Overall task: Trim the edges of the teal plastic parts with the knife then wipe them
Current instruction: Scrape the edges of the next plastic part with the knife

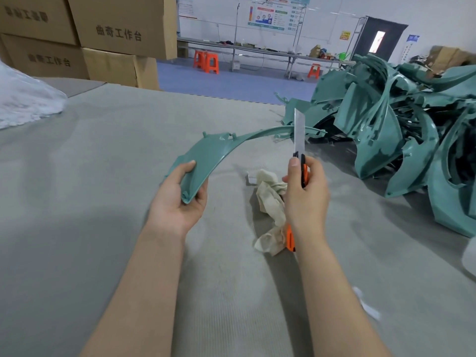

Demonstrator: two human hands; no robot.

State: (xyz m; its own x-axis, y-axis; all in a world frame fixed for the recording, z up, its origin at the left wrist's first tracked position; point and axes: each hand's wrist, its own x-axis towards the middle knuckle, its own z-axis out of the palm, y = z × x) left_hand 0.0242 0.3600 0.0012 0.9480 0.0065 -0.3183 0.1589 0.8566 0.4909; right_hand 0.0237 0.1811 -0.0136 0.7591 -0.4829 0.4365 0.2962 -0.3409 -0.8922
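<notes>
My left hand [180, 199] grips a curved teal trim piece [206, 155] by its wide end, thumb on top, fingers curled beneath, raised off the grey surface [103, 176]. My right hand [306, 194] is wrapped round the orange utility knife [299, 135], with the blade upright and clear of the piece, so I judge no cut is under way. The rag [270, 199] lies beside that hand. A pile of teal parts [386, 130] sits on my right, cut off by the frame. Edge flash is too fine to see.
</notes>
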